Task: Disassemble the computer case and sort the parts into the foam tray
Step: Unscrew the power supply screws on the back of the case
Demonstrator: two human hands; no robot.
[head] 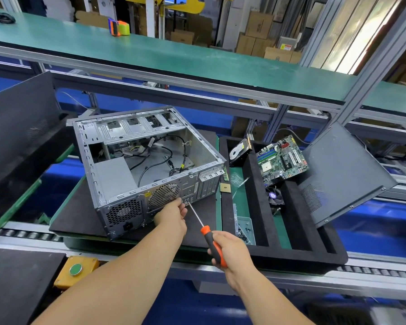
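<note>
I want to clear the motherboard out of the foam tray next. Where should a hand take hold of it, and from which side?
Judging by its pose, grip the motherboard by its bare edges rather than its face, which is crowded with slots and a socket. It lies tilted across a divider of the foam tray, its far right edge raised toward the leaning side panel. Coming from above, pinching the near and far edges, looks safest.

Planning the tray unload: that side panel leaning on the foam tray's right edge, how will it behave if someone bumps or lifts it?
The side panel rests tilted on the foam tray rim, so a bump would probably slide or tip it off. It looks like thin flat sheet metal: likely stiff, perhaps flexing slightly, and light for its size. The smooth painted face may be slippery; gripping the edges seems safer.
</note>
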